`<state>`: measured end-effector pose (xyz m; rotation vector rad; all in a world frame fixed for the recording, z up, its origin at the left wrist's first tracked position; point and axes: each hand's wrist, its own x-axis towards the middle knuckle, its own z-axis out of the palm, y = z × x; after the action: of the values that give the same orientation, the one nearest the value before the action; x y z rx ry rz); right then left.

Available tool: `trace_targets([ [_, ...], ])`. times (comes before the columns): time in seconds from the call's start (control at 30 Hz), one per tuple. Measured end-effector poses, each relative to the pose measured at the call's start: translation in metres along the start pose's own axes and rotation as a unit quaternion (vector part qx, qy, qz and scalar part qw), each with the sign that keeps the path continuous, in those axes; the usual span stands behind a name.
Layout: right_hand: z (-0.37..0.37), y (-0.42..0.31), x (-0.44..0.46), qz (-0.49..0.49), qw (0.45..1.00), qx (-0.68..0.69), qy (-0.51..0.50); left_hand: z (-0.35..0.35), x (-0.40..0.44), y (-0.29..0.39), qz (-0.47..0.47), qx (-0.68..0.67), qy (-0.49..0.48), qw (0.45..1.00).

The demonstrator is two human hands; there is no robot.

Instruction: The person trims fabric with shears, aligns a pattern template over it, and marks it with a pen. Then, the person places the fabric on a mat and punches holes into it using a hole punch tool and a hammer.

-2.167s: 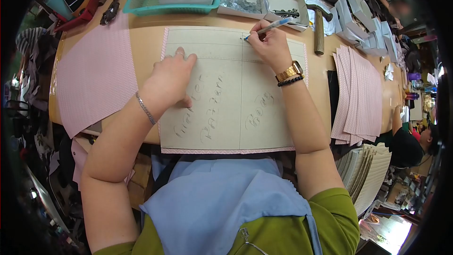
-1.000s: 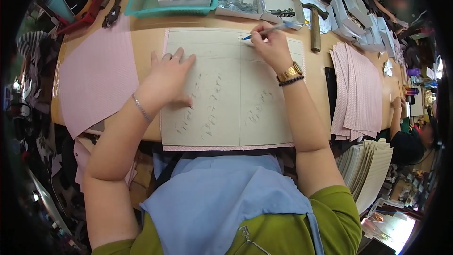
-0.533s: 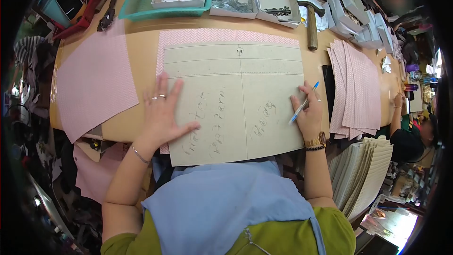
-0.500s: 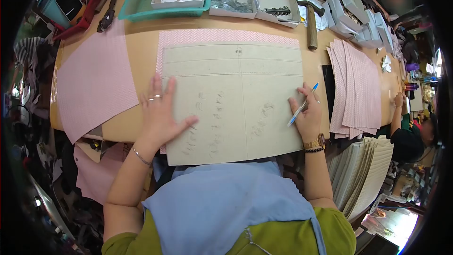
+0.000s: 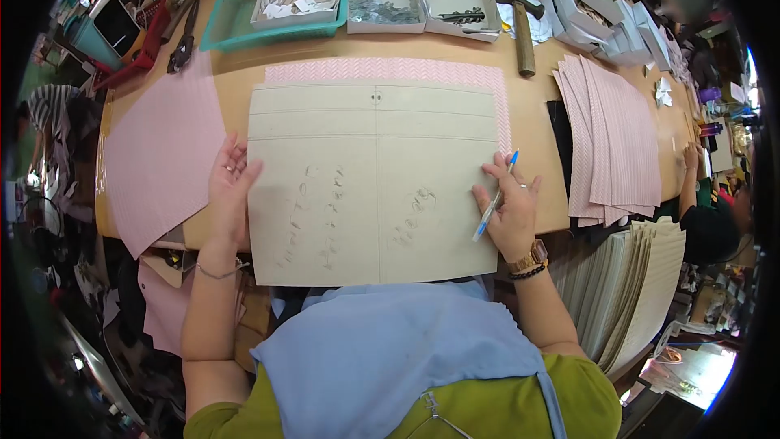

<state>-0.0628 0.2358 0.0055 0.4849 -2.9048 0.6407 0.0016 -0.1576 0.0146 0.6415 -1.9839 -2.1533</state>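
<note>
A grey-beige cardboard pattern [image 5: 435,167] with ruled lines and handwriting lies in front of me. Beneath it is a pink herringbone-patterned sheet [image 5: 390,70], which shows along the top and right edges. My left hand [image 5: 231,189] is at the pattern's left edge, thumb apart from the loosely bent fingers, gripping nothing that I can see. Between the thumb and fingers of my right hand [image 5: 512,210] is a blue-capped pen [image 5: 496,197]. That hand rests at the pattern's right edge.
Pink sheets lie left [image 5: 166,142] and in a stack at right [image 5: 613,142]. Along the back are a green basket [image 5: 219,20], two white boxes with small metal parts, and a hammer [image 5: 524,36]. Stacked boards [image 5: 626,293] stand below the right edge. Another person sits far right.
The pattern has shifted left and straightened over the pink sheet, now baring its right edge instead of its left. My left hand has slid off the pattern's surface to its left edge.
</note>
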Motion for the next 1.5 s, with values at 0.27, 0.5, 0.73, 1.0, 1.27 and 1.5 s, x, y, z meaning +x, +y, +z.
trace_targets([
  [0.27, -0.002, 0.023, 0.016, 0.037, 0.991, 0.052, 0.117, -0.048, 0.005, -0.028, -0.033, -0.185, -0.079, 0.979],
  [0.5, 0.010, 0.008, 0.023, 0.138, 0.946, 0.292, 0.037, -0.073, 0.012, -0.043, -0.040, -0.414, -0.200, 0.887],
  [0.73, -0.133, 0.049, 0.067, 0.053, 0.969, 0.109, 0.214, -0.071, 0.014, -0.039, -0.046, -0.427, -0.238, 0.871],
  [1.0, -0.289, 0.197, 0.107, 0.042, 0.896, -0.267, 0.351, -0.067, 0.012, -0.045, -0.081, -0.409, -0.159, 0.895],
  [1.27, -0.079, 0.034, 0.040, -0.044, 0.958, 0.283, -0.031, 0.009, 0.001, -0.008, -0.014, -0.339, -0.124, 0.933],
  [1.5, -0.076, 0.033, 0.011, 0.124, 0.822, 0.546, 0.102, -0.030, 0.022, 0.016, 0.066, 0.599, 0.126, 0.788],
])
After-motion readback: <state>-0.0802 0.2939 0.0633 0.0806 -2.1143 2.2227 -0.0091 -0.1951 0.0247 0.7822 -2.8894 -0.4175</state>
